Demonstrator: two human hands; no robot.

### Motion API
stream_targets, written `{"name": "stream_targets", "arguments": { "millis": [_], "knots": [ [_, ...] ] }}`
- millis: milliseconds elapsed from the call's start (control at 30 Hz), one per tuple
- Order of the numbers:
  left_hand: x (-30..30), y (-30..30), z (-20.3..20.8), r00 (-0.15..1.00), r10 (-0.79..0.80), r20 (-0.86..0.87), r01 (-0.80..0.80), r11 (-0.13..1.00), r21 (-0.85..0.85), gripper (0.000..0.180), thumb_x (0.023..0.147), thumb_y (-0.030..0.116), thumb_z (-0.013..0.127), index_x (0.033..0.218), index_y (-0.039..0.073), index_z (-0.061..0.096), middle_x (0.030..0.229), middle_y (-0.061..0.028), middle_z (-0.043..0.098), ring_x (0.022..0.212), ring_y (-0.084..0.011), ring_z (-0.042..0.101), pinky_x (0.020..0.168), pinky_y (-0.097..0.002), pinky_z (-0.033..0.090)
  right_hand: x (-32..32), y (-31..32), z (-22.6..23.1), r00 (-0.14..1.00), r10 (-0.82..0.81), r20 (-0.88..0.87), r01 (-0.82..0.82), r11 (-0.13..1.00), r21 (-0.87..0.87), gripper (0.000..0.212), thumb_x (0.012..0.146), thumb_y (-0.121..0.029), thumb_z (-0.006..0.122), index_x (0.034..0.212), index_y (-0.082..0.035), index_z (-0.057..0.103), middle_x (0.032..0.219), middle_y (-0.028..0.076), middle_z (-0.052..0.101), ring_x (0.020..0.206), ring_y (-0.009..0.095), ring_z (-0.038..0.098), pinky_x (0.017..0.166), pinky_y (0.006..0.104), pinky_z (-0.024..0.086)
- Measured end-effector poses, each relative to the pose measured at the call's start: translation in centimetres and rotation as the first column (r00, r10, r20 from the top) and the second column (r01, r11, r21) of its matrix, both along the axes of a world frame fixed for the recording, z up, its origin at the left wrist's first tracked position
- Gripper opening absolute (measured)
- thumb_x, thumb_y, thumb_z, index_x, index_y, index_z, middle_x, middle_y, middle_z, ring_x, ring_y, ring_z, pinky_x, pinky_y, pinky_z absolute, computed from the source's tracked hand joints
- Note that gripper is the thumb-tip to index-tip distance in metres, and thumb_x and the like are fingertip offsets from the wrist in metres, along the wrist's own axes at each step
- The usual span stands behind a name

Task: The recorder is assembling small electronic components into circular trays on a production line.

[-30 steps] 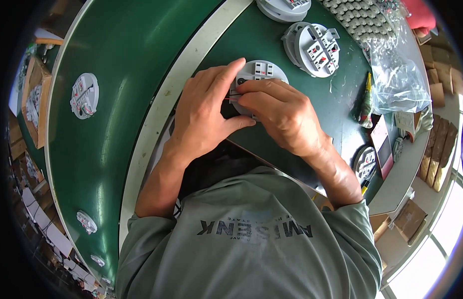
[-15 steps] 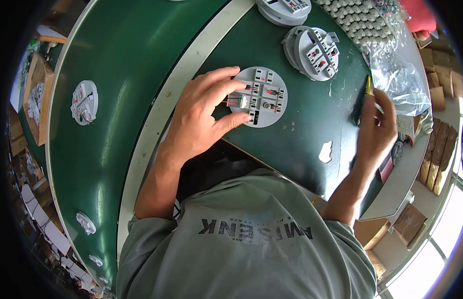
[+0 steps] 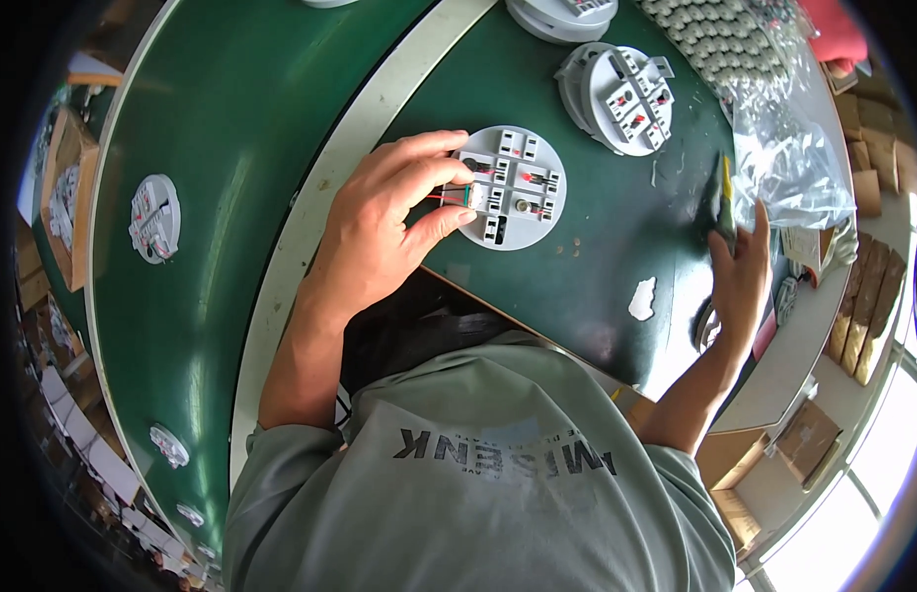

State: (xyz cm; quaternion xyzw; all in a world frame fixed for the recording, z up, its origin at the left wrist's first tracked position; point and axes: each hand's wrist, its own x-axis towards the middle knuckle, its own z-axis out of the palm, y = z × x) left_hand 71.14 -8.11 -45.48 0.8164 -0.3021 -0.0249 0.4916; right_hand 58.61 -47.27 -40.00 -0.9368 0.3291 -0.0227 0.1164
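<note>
A round light-grey plate point(image 3: 537, 222) with raised slotted mounts and small red and black parts lies in front of me. At its left edge, my left hand point(image 3: 380, 212) pinches a small white-and-green wired part point(image 3: 471, 195) between thumb and fingers. Red wires run from that part back under the hand. Off to the right, my right hand point(image 3: 743, 276) has its thumb and forefinger apart. Just beyond its fingertips lies a slim tool with a yellow end and dark green body point(image 3: 726, 187); its exact kind is unclear. I cannot tell whether the thumb touches it.
Stacked round assemblies point(image 3: 626, 104) stand farther back. Clear plastic bags point(image 3: 789, 178) and a tray of rounded pale parts point(image 3: 710, 39) fill the back right. Across a pale rail point(image 3: 325, 163), a green belt-like surface point(image 3: 246, 118) carries more round assemblies point(image 3: 155, 219).
My right hand has moved slightly toward me and its fingers have spread, away from the yellow-ended tool. The left fingers have drawn closer together on the wired part. The belt-side assembly has shifted slightly.
</note>
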Motion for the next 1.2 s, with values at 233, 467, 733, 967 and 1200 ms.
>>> {"name": "stream_targets", "arguments": {
  "millis": [233, 467, 733, 967, 1200],
  "knots": [
    [1.2, -0.5, 0.4, 1.000, -0.008, -0.029, 0.010, 0.999, 0.048, 0.069, 0.075, 0.008, 0.094, 0.137, 0.005, 0.066, 0.145, -0.0126, 0.066, 0.127, -0.0327, 0.067, 0.101, -0.0411, 0.061, -0.9, 9.0, 1.7, 0.838, -0.328, 0.436, -0.239, 0.498, 0.834, 0.070, 0.093, 0.003, 0.074, 0.156, -0.001, 0.047, 0.122, 0.015, 0.070, 0.103, 0.025, 0.074, 0.089, 0.0353, 0.062],
    [-0.2, 0.7, 0.0, 0.999, -0.051, 0.013, 0.049, 0.993, 0.106, 0.090, 0.069, 0.009, 0.096, 0.151, 0.007, 0.058, 0.147, -0.0131, 0.064, 0.129, -0.0349, 0.063, 0.105, -0.0433, 0.056, 6.7, 20.3, -1.5, 0.572, 0.309, 0.760, -0.794, 0.442, 0.417, 0.049, 0.082, 0.007, 0.087, 0.122, -0.002, 0.060, 0.119, 0.016, 0.070, 0.104, 0.030, 0.074, 0.088, 0.0389, 0.061],
    [0.0, 0.0, -0.6, 0.993, -0.054, -0.104, 0.063, 0.995, 0.083, 0.097, 0.067, 0.010, 0.096, 0.153, 0.004, 0.052, 0.137, -0.0145, 0.064, 0.122, -0.0368, 0.064, 0.104, -0.0469, 0.052, 6.9, 21.4, -3.4, 0.553, 0.502, 0.665, -0.818, 0.478, 0.320, 0.052, 0.090, 0.012, 0.079, 0.129, -0.003, 0.048, 0.127, 0.025, 0.067, 0.106, 0.028, 0.072, 0.092, 0.0364, 0.059],
    [0.4, -0.3, -0.8, 1.000, -0.008, -0.018, 0.009, 0.999, 0.034, 0.092, 0.067, 0.010, 0.097, 0.149, 0.003, 0.057, 0.137, -0.0132, 0.066, 0.122, -0.0358, 0.064, 0.103, -0.0465, 0.052, 5.0, 18.7, -3.7, 0.614, -0.042, 0.788, -0.701, 0.430, 0.570, 0.046, 0.086, 0.011, 0.082, 0.120, -0.002, 0.055, 0.124, 0.020, 0.069, 0.099, 0.028, 0.073, 0.088, 0.0331, 0.059],
    [0.8, -0.7, -0.9, 1.000, -0.023, -0.020, 0.025, 0.997, 0.069, 0.094, 0.064, 0.005, 0.097, 0.150, 0.005, 0.059, 0.140, -0.0130, 0.065, 0.125, -0.0354, 0.064, 0.105, -0.0454, 0.054, 5.4, 18.9, -5.5, 0.587, 0.350, 0.730, -0.738, 0.602, 0.305, 0.045, 0.091, 0.011, 0.078, 0.125, -0.003, 0.051, 0.126, 0.020, 0.068, 0.103, 0.024, 0.071, 0.089, 0.0338, 0.058]
  ]
}}
